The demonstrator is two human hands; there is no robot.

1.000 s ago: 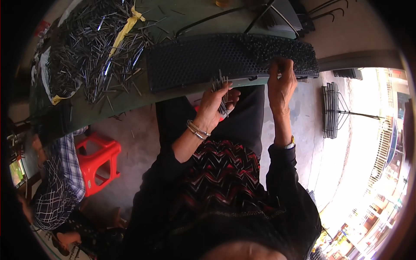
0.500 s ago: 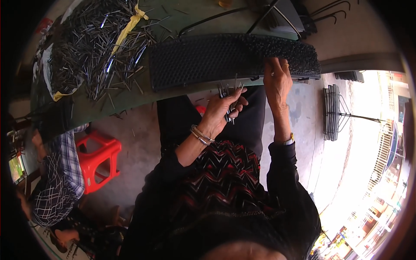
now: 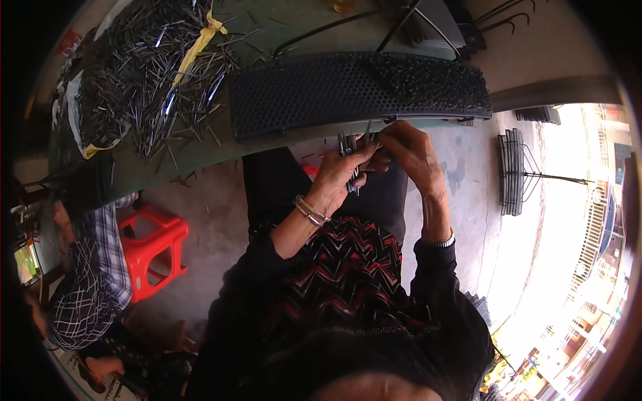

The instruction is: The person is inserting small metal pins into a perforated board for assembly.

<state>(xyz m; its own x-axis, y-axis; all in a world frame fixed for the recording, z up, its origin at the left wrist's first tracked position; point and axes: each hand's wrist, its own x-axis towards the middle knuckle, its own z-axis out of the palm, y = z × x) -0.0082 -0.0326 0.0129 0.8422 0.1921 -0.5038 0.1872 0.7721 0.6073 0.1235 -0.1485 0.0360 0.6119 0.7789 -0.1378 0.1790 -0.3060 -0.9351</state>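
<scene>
My left hand (image 3: 332, 175) is closed around a small bunch of thin metal pins (image 3: 347, 145), whose ends stick out past the thumb and fingers. My right hand (image 3: 416, 159) meets it from the right, thumb and fingertips pinched together beside the left fingers; whatever lies between those tips is hidden. Just beyond both hands stretches a long black panel full of small holes (image 3: 301, 93). Bare holes show over its left part, while a dense cluster of short dark pieces (image 3: 435, 83) covers much of its right part.
A large heap of loose metal pins (image 3: 167, 73) spreads over the green table (image 3: 154, 166) at the left. Below stands a red plastic stool (image 3: 157, 247), near a person in a checked garment (image 3: 110, 247). Dark racks (image 3: 511, 170) stand on the floor at right.
My right hand has left the pin-covered part of the panel and come down and left to my left hand. The left hand keeps its bunch of pins in nearly the same place.
</scene>
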